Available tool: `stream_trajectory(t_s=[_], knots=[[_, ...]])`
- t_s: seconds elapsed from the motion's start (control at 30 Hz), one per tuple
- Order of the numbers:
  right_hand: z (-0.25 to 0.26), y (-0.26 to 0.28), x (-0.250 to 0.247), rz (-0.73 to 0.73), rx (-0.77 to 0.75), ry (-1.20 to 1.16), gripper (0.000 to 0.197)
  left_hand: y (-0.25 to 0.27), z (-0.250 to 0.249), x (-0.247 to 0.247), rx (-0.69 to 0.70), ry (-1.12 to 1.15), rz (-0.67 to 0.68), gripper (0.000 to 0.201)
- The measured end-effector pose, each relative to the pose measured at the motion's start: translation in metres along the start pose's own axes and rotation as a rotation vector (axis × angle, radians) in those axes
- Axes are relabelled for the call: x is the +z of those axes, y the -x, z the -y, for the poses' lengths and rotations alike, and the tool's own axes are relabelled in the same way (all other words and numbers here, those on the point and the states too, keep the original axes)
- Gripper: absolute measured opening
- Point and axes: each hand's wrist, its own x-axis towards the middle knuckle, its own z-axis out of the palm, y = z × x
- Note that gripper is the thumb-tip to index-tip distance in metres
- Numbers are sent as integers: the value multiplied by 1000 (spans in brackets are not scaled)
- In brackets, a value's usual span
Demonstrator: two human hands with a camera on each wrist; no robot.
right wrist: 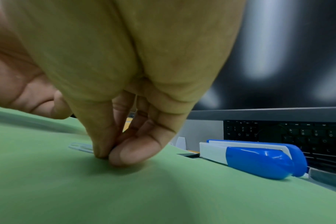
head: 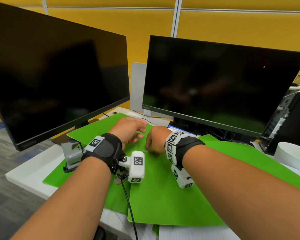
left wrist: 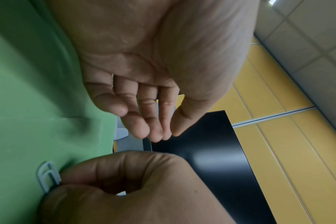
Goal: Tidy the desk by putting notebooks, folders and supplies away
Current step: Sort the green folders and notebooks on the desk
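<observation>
A small silver paper clip (head: pixel 145 151) lies on the top green folder (head: pixel 163 196) in the middle of the desk. My right hand (head: pixel 150 150) bends down over it and pinches one end between thumb and forefinger. In the right wrist view the paper clip (right wrist: pixel 81 147) sticks out left of the right hand (right wrist: pixel 107 156), still flat on the folder (right wrist: pixel 105 197). My left hand (head: pixel 139 134) hovers just beyond, palm turned toward the right hand. The left wrist view shows the left hand (left wrist: pixel 167 134) relaxed and empty, with the paper clip (left wrist: pixel 48 174) below it.
Several green folders overlap across the desk on white papers (head: pixel 189 232). A grey hole punch (head: pixel 73 153) sits at the left. A blue and white stapler (right wrist: pixel 259 159) and a keyboard (right wrist: pixel 297 136) lie under the right monitor (head: pixel 215 84). A white bowl (head: pixel 291 156) stands at the right.
</observation>
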Motion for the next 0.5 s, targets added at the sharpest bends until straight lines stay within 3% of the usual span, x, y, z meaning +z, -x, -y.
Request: stream_trajectory(t_s=[0.37, 0.5], knots=[[3, 19, -6, 65, -71, 87, 26, 0, -6, 8, 15, -25, 20, 23], [-1, 26, -6, 17, -79, 10, 22, 1, -4, 12, 8, -66, 29, 16]])
